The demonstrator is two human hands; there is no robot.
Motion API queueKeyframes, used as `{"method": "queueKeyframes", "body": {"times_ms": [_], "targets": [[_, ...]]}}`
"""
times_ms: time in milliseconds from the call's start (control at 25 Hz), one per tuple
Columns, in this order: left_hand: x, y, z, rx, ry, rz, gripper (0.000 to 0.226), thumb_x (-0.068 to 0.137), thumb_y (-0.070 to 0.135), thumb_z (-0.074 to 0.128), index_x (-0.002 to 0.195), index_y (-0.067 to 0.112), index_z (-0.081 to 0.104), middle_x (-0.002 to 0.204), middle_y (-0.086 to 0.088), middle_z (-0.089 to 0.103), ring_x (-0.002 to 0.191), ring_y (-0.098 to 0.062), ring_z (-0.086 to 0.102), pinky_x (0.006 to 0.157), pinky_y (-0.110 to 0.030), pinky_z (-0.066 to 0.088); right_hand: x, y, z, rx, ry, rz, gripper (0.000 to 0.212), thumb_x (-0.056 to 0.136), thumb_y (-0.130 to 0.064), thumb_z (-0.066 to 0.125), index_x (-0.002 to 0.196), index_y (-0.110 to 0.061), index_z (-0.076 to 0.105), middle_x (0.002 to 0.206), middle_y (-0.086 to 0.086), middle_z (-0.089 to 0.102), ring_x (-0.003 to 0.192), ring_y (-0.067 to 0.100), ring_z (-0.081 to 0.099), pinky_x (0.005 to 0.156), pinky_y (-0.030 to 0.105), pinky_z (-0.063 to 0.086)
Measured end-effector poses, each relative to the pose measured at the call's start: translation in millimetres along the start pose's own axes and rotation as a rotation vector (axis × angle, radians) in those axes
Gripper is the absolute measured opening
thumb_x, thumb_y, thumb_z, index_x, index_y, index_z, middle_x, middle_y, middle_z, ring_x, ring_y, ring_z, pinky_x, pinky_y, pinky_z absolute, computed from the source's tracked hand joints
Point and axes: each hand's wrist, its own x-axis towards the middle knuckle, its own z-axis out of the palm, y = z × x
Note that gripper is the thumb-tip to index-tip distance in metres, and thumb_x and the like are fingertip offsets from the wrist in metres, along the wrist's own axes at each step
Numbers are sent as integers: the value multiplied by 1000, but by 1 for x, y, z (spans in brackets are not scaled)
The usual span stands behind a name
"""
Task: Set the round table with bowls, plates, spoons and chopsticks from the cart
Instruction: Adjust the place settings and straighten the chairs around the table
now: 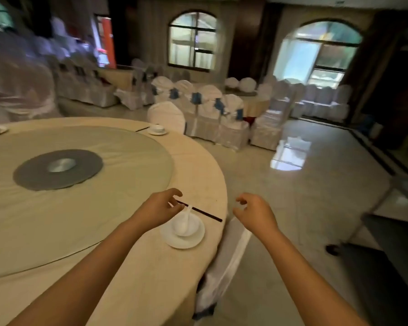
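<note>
1. A place setting is seen near the edge of the round table (pixel 132 267): a white plate (pixel 174 241) with a white bowl (pixel 189 225) seated on it, and a white spoon (pixel 186 220) resting in the bowl.
2. Dark chopsticks (pixel 206 214) are laid just beyond the bowl, their outer end almost at the table's rim.
3. The left hand (pixel 159 211) is held above the bowl with fingers loosely curled and spread; nothing is gripped. The right hand (pixel 254 214) is held off the table's edge, likewise empty.
4. The chopsticks could be knocked off the rim by a careless brush of the left hand, being thin, smooth and lying so close to the drop.
5. The spoon handle could be caught by the curled fingers, and the bowl tipped.
6. The crockery looks glazed, round and slippery; the tablecloth appears matte cream, beneath a round glass turntable (pixel 118 147).
7. The cart (pixel 386 231) is judged to stand to the right of the table.
</note>
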Motion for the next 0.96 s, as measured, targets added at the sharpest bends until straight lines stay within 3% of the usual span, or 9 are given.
{"method": "queueKeyframes", "body": {"times_ms": [320, 520, 680, 960], "targets": [[24, -3, 39, -32, 280, -323, 24, 87, 30, 59, 111, 26, 59, 92, 4, 66, 83, -12, 63, 68, -21, 43, 128, 45, 26, 52, -223, -216, 33, 83, -27, 64, 114, -15, 62, 112, 7, 65, 101, 22, 61, 82, 32, 49], [65, -35, 70, -123, 394, -499, 24, 88, 27, 59, 111, 23, 59, 94, 0, 67, 85, -15, 64, 65, -24, 45, 208, 58, 63, 6, -357, -251, 31, 83, -27, 63, 112, -14, 63, 111, 6, 66, 101, 22, 62, 81, 31, 49], [89, -52, 93, -201, 475, -648, 22, 87, 24, 59, 109, 21, 61, 94, -3, 68, 84, -18, 66, 73, -28, 48, 255, 72, 98, -39, -494, -268, 30, 83, -26, 64, 110, -14, 63, 111, 6, 66, 98, 22, 62, 79, 28, 46], [73, -92, 171, -348, 706, -1167, 34, 86, 27, 61, 117, 11, 57, 105, -12, 67, 94, -29, 64, 84, -39, 51, 293, 85, 193, -140, -746, -323, 35, 85, -29, 64, 114, -11, 59, 111, 9, 65, 98, 24, 62, 80, 30, 49]]}}
